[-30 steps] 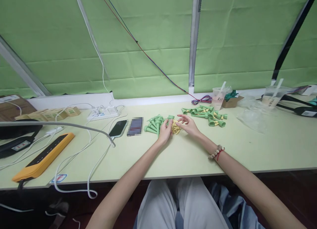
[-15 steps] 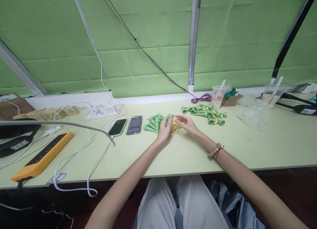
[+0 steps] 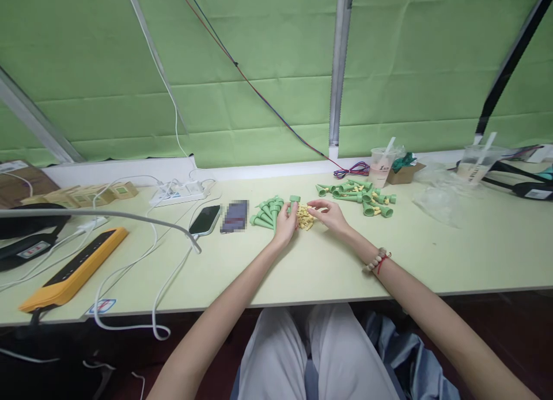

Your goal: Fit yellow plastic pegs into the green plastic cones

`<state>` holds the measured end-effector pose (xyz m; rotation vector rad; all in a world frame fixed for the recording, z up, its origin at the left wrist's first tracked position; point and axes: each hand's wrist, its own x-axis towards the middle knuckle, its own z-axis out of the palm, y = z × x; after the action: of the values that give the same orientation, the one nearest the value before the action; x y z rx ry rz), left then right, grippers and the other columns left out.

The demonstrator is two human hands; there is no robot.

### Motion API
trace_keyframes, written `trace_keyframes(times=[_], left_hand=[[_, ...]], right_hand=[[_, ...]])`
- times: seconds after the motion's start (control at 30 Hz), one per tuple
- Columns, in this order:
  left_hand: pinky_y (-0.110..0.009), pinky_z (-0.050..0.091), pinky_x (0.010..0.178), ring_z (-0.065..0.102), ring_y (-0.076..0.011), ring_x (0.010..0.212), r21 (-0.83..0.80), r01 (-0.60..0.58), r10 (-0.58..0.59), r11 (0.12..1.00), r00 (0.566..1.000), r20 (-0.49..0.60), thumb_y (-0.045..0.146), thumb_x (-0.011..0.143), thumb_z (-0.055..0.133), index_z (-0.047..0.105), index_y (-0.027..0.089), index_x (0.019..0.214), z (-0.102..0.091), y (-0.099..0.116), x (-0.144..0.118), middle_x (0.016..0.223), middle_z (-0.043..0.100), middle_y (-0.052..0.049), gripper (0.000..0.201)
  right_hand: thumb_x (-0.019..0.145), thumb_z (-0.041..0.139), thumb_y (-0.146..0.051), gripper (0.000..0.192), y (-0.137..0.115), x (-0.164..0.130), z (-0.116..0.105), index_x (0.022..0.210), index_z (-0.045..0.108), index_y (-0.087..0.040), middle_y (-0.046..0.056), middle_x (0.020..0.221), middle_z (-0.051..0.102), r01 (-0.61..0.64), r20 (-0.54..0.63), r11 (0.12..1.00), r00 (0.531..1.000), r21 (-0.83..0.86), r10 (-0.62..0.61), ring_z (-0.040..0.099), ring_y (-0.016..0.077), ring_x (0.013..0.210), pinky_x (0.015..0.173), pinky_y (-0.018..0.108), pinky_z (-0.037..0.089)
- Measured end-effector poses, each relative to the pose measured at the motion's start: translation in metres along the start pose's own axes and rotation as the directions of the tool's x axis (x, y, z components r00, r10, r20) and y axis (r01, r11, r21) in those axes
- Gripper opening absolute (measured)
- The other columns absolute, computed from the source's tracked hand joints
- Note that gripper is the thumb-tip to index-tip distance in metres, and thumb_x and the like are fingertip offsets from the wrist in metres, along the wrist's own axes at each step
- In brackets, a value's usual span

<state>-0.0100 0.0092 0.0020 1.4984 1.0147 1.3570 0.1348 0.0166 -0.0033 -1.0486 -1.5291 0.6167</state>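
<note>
Closed around a green plastic cone, my left hand is above the table, and the cone's wide end shows past the fingers. More green cones lie in a pile just left of that hand. Small yellow pieces form a heap between my two hands. At the right side of this heap, my right hand has its thumb and fingers curled together; whatever is between the fingertips is too small to make out.
Green cones with yellow pieces in or among them lie behind and right of my right hand. A phone, a white power strip and a yellow power strip are on the left with loose cables. Drink cups and a plastic bag stand right.
My right hand's fingertips have drawn slightly closer together over the yellow heap. My left hand still holds the green cone and has tilted a little. The view has shifted slightly.
</note>
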Motion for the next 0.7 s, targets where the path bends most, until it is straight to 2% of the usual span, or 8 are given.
trace_keyframes(times=[0.13,0.23,0.3,0.37,0.43,0.5,0.57,0.7], left_hand=[[-0.020,0.028,0.040,0.034,-0.0083,0.034,0.009,-0.003,0.004,1.000,0.994,-0.111,0.058,0.078,0.044,0.042,0.020,0.084,-0.004,-0.002,0.003,0.038,0.034,0.009,0.039],[-0.020,0.029,0.040,0.034,-0.0082,0.034,-0.032,-0.004,0.000,0.999,0.993,-0.119,0.058,0.080,0.041,0.040,0.020,0.081,-0.005,-0.003,0.005,0.038,0.034,0.009,0.038],[-0.020,0.029,0.040,0.032,-0.0078,0.033,-0.059,0.000,-0.005,0.998,0.996,-0.087,0.058,0.080,0.039,0.039,0.020,0.076,-0.005,-0.004,0.004,0.037,0.033,0.009,0.038],[-0.020,0.029,0.039,0.031,-0.0076,0.032,-0.060,-0.001,-0.001,0.998,0.999,-0.036,0.059,0.079,0.040,0.040,0.020,0.075,-0.003,-0.003,0.002,0.037,0.033,0.008,0.039],[-0.020,0.028,0.039,0.032,-0.0078,0.032,-0.036,-0.001,0.003,0.999,0.999,0.033,0.059,0.077,0.044,0.043,0.020,0.078,-0.001,-0.002,0.000,0.037,0.034,0.008,0.039],[-0.020,0.027,0.038,0.033,-0.0082,0.033,-0.020,0.003,-0.001,1.000,0.995,0.103,0.059,0.076,0.046,0.045,0.020,0.083,0.001,0.000,-0.002,0.038,0.036,0.007,0.040],[-0.021,0.028,0.037,0.032,-0.0080,0.032,-0.025,0.004,0.000,1.000,0.989,0.150,0.060,0.076,0.045,0.045,0.019,0.084,0.002,0.000,-0.003,0.038,0.034,0.008,0.042],[-0.019,0.026,0.034,0.029,-0.0056,0.031,-0.010,-0.005,0.007,1.000,0.987,0.160,0.060,0.076,0.045,0.046,0.018,0.083,0.002,-0.001,-0.003,0.044,0.032,0.008,0.042]], right_hand=[[0.073,0.059,-0.035,0.022,0.003,-0.002,-0.006,0.087,0.066,-0.021,0.004,0.078,0.067,0.056,-0.035,0.966,0.997,-0.253,-0.067,0.059,0.0168,0.069,0.066,0.031,0.043],[0.074,0.057,-0.039,0.021,0.008,-0.003,-0.008,0.080,0.067,-0.022,0.004,0.073,0.066,0.056,-0.007,0.916,0.998,-0.396,-0.064,0.058,0.0183,0.069,0.069,0.034,0.042],[0.074,0.057,-0.043,0.025,0.008,-0.003,-0.005,0.079,0.067,-0.021,0.006,0.082,0.067,0.049,0.000,0.947,0.999,-0.318,-0.052,0.058,0.0193,0.077,0.073,0.034,0.043],[0.073,0.056,-0.046,0.031,0.006,-0.002,0.000,0.083,0.066,-0.019,0.008,0.090,0.066,-0.028,0.017,0.996,0.999,-0.086,0.029,0.059,0.0189,0.080,0.073,0.033,0.044],[0.069,0.059,-0.048,0.037,0.002,-0.002,0.004,0.087,0.064,-0.017,0.008,0.090,0.067,-0.174,0.084,0.969,0.983,0.173,0.161,0.060,0.0178,0.077,0.069,0.031,0.046],[0.061,0.067,-0.046,0.040,-0.003,-0.004,0.008,0.086,0.063,-0.016,0.007,0.083,0.067,-0.283,0.170,0.903,0.956,0.323,0.239,0.061,0.0165,0.071,0.065,0.029,0.047],[0.055,0.073,-0.041,0.040,-0.006,-0.005,0.010,0.082,0.061,-0.015,0.005,0.077,0.066,-0.297,0.208,0.881,0.950,0.368,0.234,0.060,0.0146,0.066,0.063,0.027,0.046],[0.058,0.071,-0.038,0.031,-0.007,-0.005,0.009,0.072,0.057,-0.014,0.002,0.067,0.061,-0.162,0.136,0.940,0.983,0.301,0.126,0.054,0.0117,0.059,0.057,0.025,0.042]])
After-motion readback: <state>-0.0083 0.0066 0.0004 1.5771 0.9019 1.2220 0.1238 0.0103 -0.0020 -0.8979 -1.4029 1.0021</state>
